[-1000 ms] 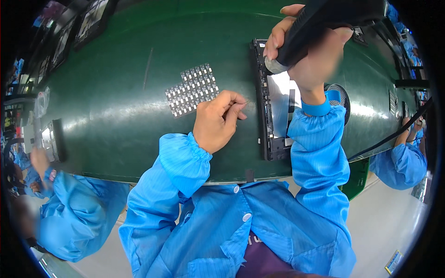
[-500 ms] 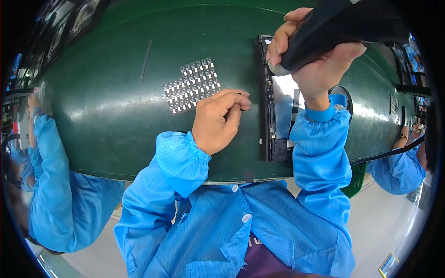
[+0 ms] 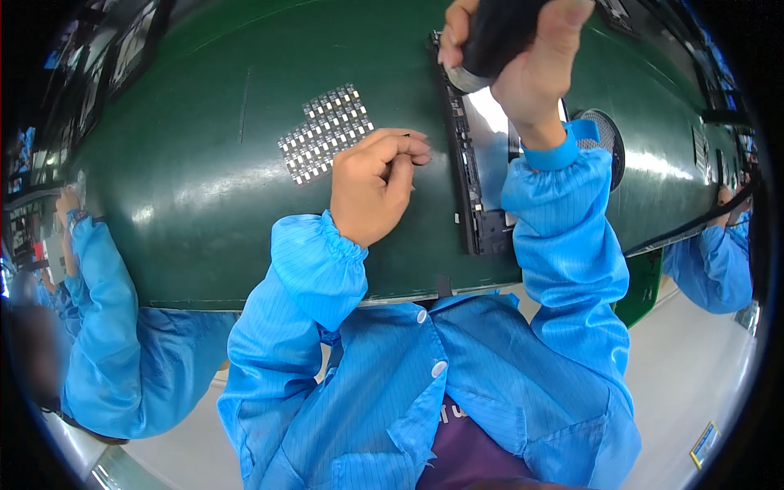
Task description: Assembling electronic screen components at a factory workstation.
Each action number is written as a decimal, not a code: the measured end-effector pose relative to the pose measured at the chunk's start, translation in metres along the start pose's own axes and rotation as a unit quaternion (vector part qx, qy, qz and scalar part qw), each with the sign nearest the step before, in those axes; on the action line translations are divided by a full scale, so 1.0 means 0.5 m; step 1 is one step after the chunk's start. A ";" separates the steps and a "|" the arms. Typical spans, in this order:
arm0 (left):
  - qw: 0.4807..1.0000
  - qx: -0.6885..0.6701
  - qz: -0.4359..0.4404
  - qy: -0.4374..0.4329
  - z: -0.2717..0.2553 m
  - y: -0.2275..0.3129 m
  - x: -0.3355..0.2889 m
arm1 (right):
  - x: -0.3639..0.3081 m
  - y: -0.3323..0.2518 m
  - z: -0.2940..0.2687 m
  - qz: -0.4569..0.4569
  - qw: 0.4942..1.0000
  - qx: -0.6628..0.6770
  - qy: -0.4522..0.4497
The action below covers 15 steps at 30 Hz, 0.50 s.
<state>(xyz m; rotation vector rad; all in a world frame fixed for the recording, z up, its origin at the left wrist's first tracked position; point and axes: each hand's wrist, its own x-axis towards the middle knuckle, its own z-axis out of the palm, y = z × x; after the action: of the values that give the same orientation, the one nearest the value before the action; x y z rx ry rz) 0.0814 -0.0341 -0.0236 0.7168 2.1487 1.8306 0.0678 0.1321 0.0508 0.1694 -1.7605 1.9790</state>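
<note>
My right hand (image 3: 535, 86) grips a thick black handheld tool (image 3: 508, 31) with a pale, rounded nose; its exact kind does not show. The nose hangs over the upper part of a long black device frame (image 3: 472, 184) with a bright silvery panel (image 3: 487, 147). A blue band (image 3: 557, 152) circles my right wrist. My left hand (image 3: 371, 184) is left of the frame, its thumb and fingers curled together. A tiny dark speck shows at the fingertips, too small to name. Just beyond that hand lies a block of small dark pieces (image 3: 324, 135) with white patches, in rows.
A thin dark strip (image 3: 244, 106) lies on the green tabletop (image 3: 196, 237) at the left. Right of my right wrist is a round dark object with a mesh top (image 3: 603, 131). Co-workers in blue sleeves sit at the left (image 3: 114, 327) and right (image 3: 709, 273).
The view has shifted, so the table items appear higher and slightly left. My right hand has turned, swinging the tool's body from pointing right to pointing more upward. My left hand keeps its curled pose.
</note>
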 end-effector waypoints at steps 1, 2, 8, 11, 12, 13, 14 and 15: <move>1.000 0.001 0.000 -0.006 0.006 0.002 0.002 | 0.005 0.002 -0.007 -0.021 1.000 -0.001 0.004; 1.000 0.014 -0.008 -0.024 0.006 0.004 0.003 | 0.019 0.020 -0.017 -0.024 1.000 0.001 0.008; 1.000 0.000 -0.008 0.005 0.003 0.006 0.002 | 0.005 -0.008 0.000 -0.003 0.999 0.047 0.016; 1.000 -0.002 -0.013 0.004 -0.001 0.011 -0.002 | 0.030 0.026 -0.011 -0.177 0.967 0.152 -0.106; 1.000 0.000 -0.017 0.003 -0.005 0.012 -0.003 | 0.009 0.016 -0.010 -0.080 0.994 0.063 -0.039; 1.000 0.005 -0.011 0.004 -0.007 0.011 -0.006 | 0.001 0.007 -0.001 -0.086 0.993 0.067 -0.039; 1.000 0.011 -0.002 -0.002 -0.005 0.007 -0.006 | -0.003 -0.002 0.003 -0.059 0.996 0.062 -0.011; 1.000 0.017 0.008 -0.007 -0.003 0.003 -0.007 | -0.004 -0.009 0.006 -0.033 0.998 0.059 0.016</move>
<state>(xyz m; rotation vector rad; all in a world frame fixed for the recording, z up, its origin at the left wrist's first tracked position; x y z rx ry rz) 0.0839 -0.0371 -0.0224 0.7544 2.1762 1.7952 0.0707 0.1290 0.0544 0.2289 -1.5992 2.0272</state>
